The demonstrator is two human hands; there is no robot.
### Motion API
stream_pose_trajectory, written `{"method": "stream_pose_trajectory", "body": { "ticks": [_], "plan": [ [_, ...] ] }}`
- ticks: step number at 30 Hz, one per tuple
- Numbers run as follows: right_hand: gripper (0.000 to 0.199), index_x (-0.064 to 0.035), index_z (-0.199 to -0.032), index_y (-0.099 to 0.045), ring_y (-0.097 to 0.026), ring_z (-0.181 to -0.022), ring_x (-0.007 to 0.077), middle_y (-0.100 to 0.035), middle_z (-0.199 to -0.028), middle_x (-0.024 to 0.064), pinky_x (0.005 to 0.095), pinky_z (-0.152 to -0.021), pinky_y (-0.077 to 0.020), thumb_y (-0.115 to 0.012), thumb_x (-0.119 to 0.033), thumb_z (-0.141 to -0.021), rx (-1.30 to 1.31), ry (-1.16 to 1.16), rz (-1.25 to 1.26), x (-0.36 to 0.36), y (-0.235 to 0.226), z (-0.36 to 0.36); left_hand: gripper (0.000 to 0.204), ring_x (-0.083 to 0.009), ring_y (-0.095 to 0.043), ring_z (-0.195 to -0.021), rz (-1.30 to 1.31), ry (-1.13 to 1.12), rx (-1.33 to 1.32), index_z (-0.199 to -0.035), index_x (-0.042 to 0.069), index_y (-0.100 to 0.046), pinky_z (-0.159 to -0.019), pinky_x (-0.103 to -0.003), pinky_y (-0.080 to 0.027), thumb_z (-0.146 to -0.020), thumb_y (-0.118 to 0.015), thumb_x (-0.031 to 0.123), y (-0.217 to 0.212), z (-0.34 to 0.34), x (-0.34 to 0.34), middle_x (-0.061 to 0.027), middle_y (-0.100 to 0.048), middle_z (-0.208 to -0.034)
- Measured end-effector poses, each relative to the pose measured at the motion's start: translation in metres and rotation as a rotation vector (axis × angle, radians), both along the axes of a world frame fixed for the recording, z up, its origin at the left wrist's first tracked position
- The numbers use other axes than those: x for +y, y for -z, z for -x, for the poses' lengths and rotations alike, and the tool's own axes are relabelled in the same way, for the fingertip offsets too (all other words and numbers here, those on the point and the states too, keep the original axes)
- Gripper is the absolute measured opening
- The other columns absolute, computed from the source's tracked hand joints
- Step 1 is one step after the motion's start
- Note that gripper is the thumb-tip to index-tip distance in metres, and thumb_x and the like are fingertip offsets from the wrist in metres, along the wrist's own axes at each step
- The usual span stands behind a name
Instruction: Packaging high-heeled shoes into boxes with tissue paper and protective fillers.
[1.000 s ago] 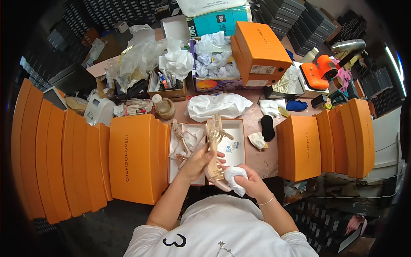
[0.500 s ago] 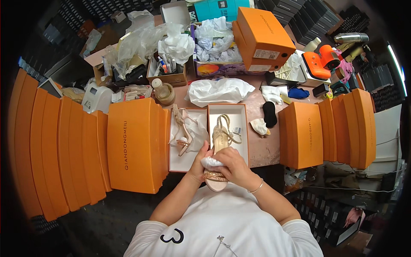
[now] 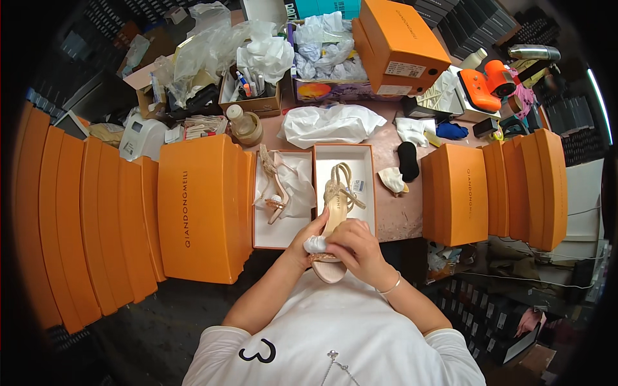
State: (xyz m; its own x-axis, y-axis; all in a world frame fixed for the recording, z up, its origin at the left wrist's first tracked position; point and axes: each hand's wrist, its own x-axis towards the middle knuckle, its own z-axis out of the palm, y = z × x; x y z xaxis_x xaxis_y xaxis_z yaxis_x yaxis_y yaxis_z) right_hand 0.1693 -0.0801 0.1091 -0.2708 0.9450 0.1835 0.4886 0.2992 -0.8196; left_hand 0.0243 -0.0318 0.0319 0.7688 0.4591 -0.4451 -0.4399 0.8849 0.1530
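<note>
A beige strappy sandal (image 3: pixel 337 217) with glittery straps is held over an open shoebox, its toe toward me. My left hand (image 3: pixel 300 247) is closed around its side near the front strap. With bent fingers, my right hand (image 3: pixel 362 252) pinches a white wad (image 3: pixel 315 244), which looks like tissue or cloth, at the front strap. The matching sandal (image 3: pixel 277 202) lies on white tissue paper (image 3: pixel 297 181) in the left half of the open shoebox (image 3: pixel 270 244). Behind the held sandal is the right white-lined half (image 3: pixel 364 153) of the box. A small tag (image 3: pixel 358 186) shows by the ankle straps.
Stacks of orange shoeboxes stand at left (image 3: pixel 203 212) and right (image 3: pixel 454 196). Beyond the open box lie a white tissue bundle (image 3: pixel 331 124), a bottle (image 3: pixel 236 114) and a black pad (image 3: pixel 407 162). Farther back are a crumpled-paper box (image 3: pixel 327 91) and an orange device (image 3: pixel 479 90).
My right hand has shifted slightly right and its fingers have closed more on the white wad. The sandal has tilted a little, its heel end moving right. The whole view has shifted slightly.
</note>
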Motion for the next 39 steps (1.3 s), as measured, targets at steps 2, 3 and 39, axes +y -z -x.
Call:
{"method": "stream_pose_trajectory", "body": {
  "ticks": [2,3,39],
  "plan": [
    [0.041,-0.0070,-0.116,-0.059,-0.054,-0.104,0.0260,-0.060,-0.106,0.0069,0.0409,-0.091,-0.0391,-0.071,-0.016,-0.078,0.022,-0.165,-0.067,-0.003,-0.005,-0.012,0.054,-0.0231,-0.063,-0.101,-0.029,0.004,-0.021,-0.132,0.001,-0.042,-0.083,-0.033,-0.056,-0.100,-0.036,0.044,-0.006,0.001,0.003,-0.0150,-0.058,-0.118],
    [0.042,-0.0074,-0.117,-0.059,-0.053,-0.106,0.0265,-0.060,-0.107,0.0070,0.0408,-0.091,-0.0390,-0.071,-0.017,-0.078,-0.059,-0.165,-0.093,-0.002,-0.006,-0.011,0.053,-0.0227,-0.063,-0.101,-0.005,0.023,-0.040,-0.131,0.001,-0.042,-0.083,-0.033,-0.056,-0.100,-0.036,0.044,-0.006,0.001,0.003,-0.0149,-0.058,-0.117],
    [0.047,-0.0067,-0.109,-0.061,-0.049,-0.093,0.0256,-0.059,-0.097,0.0062,0.0363,-0.082,-0.0401,-0.076,-0.032,-0.072,-0.174,-0.042,0.024,-0.006,-0.021,-0.014,0.051,-0.0196,-0.063,-0.097,-0.414,-0.018,0.045,-0.124,-0.004,-0.049,-0.081,-0.033,-0.055,-0.098,-0.044,0.040,-0.030,0.008,0.024,-0.0167,-0.058,-0.117]
  ]
}}
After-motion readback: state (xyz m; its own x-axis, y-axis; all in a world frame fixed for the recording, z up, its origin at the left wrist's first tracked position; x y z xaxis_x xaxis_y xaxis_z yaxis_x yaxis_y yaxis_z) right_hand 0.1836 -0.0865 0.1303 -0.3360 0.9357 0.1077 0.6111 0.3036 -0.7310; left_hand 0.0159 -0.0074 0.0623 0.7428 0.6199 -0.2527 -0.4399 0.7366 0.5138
